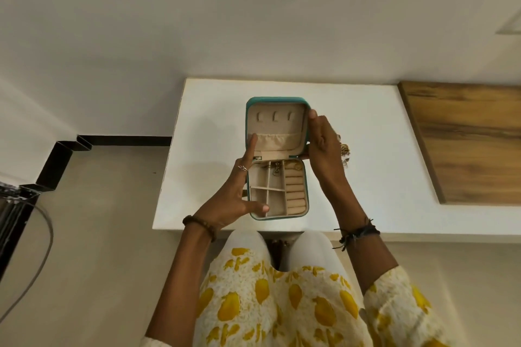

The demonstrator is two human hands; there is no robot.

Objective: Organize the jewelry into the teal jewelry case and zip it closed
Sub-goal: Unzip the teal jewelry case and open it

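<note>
Teal jewelry case (277, 158) lies open on white tabletop (366, 149). Left hand (234, 197): grip spread, index finger up along lid's left edge, thumb on base's near corner. Right hand (321, 144): fingers straight vs lid's right rim. Gold jewelry (345, 149) just behind right hand; small pieces in far compartments w/ ring rolls.

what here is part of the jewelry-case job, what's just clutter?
Job:
- teal jewelry case, open on the white table
- jewelry in its tray
- gold jewelry behind the right hand
- left hand on the lid

Clutter:
- wooden board
- grey cable on the floor
</note>
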